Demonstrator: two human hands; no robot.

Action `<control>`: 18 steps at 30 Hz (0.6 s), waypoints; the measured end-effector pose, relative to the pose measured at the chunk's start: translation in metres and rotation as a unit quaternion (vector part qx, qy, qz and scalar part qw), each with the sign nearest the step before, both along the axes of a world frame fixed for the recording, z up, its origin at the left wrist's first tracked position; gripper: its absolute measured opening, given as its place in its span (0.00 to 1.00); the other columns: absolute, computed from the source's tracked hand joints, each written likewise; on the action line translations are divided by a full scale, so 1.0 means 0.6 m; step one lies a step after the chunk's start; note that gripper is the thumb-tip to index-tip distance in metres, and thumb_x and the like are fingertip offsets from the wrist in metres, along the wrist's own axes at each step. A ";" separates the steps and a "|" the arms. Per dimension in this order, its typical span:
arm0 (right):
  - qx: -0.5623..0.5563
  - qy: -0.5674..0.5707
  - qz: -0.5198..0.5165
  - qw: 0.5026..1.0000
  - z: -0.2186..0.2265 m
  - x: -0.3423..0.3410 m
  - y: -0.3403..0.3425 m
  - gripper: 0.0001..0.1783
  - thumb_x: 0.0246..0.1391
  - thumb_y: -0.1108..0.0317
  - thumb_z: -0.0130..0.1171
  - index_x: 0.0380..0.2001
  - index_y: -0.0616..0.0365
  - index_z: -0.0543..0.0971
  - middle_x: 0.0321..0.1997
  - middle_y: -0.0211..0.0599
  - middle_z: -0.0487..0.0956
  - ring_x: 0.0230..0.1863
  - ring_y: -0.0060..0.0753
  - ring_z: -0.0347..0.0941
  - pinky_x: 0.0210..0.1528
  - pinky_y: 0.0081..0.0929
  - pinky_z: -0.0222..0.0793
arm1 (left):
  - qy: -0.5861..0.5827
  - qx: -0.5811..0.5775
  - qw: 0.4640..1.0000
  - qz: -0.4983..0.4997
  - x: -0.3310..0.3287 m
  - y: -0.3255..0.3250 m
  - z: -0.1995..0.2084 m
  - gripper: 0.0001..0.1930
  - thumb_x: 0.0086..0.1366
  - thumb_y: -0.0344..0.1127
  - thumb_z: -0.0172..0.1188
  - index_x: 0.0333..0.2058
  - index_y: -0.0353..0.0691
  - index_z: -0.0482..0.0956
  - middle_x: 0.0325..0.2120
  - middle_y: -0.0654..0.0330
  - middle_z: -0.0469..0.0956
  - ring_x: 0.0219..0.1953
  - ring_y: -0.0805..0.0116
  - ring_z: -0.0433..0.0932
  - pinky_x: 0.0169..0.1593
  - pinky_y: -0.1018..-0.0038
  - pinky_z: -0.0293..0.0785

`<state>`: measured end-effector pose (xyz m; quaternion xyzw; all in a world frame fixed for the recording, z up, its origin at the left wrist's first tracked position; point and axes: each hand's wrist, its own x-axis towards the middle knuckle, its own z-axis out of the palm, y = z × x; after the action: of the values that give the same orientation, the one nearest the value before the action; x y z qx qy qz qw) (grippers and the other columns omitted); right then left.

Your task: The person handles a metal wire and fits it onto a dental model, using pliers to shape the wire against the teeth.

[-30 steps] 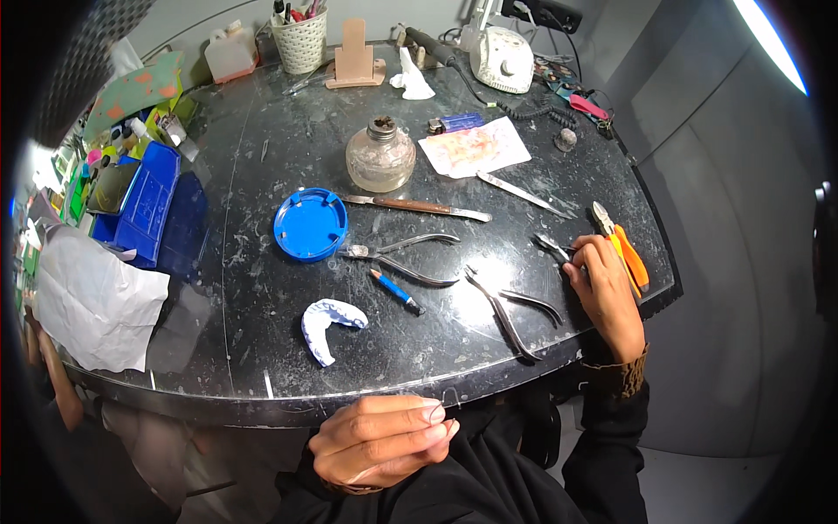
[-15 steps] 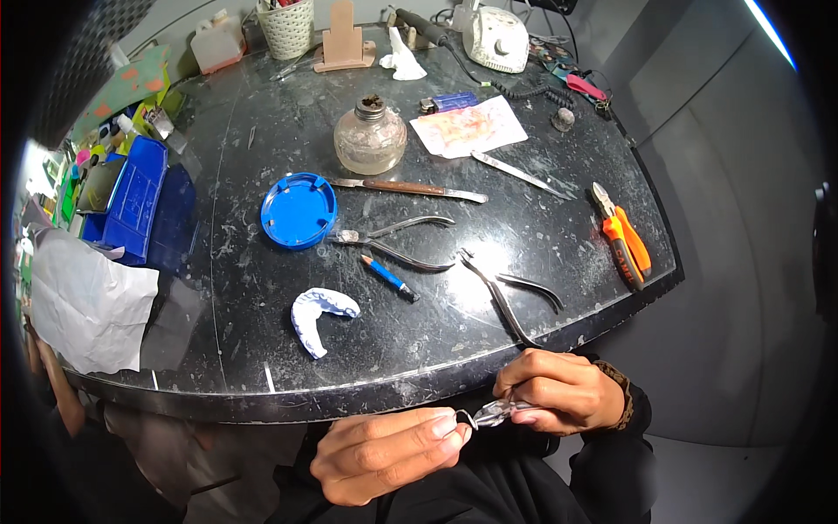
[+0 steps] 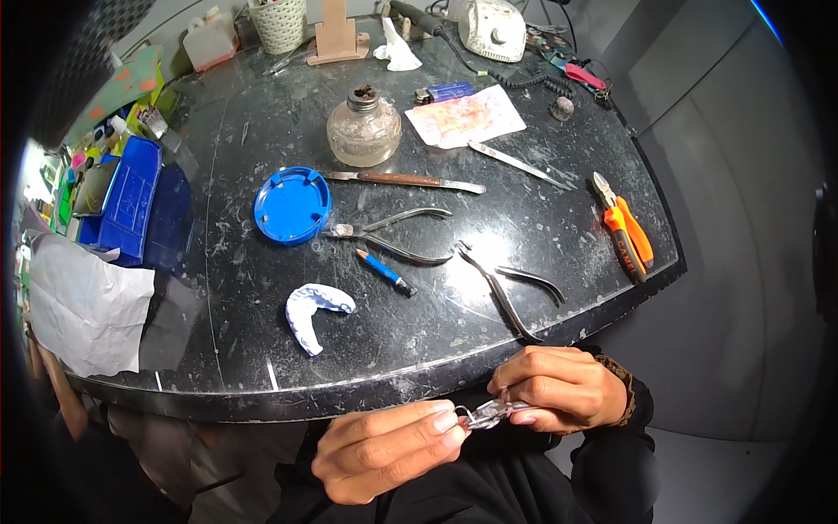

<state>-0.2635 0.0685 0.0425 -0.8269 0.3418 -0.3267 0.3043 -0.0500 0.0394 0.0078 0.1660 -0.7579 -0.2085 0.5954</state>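
In front of the bench's near edge, my left hand (image 3: 384, 451) pinches a small bent wire (image 3: 463, 409) between thumb and fingertips. My right hand (image 3: 563, 389) is closed round metal pliers (image 3: 489, 415), whose jaws meet the wire beside my left fingertips. Whether the jaws grip it tightly is too small to tell. On the bench lies a horseshoe-shaped white dental cast (image 3: 307, 314) with bluish marks. Two more metal pliers, one (image 3: 506, 293) close to my right hand and one (image 3: 397, 236) farther left, rest there, with a short blue pencil (image 3: 384, 272) between.
Orange-handled cutters (image 3: 624, 231) lie at the right. Farther back are a blue round lid (image 3: 292, 206), a wooden-handled knife (image 3: 401, 180), a glass burner (image 3: 364, 131), a stained white card (image 3: 467, 118) and a white-handled blade (image 3: 519, 164). Blue bins (image 3: 131, 205) and crumpled paper (image 3: 92, 301) stand left.
The pliers' jaws have turned and shifted slightly left, closer to my left fingertips at the wire. My hands stay almost in place; the view has shifted a little.
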 end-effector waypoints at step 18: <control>-0.005 -0.037 -0.015 0.999 -0.012 -0.002 0.002 0.09 0.46 0.74 0.60 0.21 0.66 0.71 0.26 0.43 0.74 0.23 0.36 0.72 0.22 0.26 0.68 | -0.007 0.007 1.000 -0.011 -0.003 0.000 -0.005 0.11 0.43 0.24 0.68 0.29 0.35 0.80 0.30 0.60 0.78 0.30 0.70 0.80 0.32 0.84 0.80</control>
<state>-0.2648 0.0698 0.0356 -0.8107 0.3408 -0.3628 0.3080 -0.0516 0.0395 0.0048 0.1637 -0.7625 -0.2191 0.5864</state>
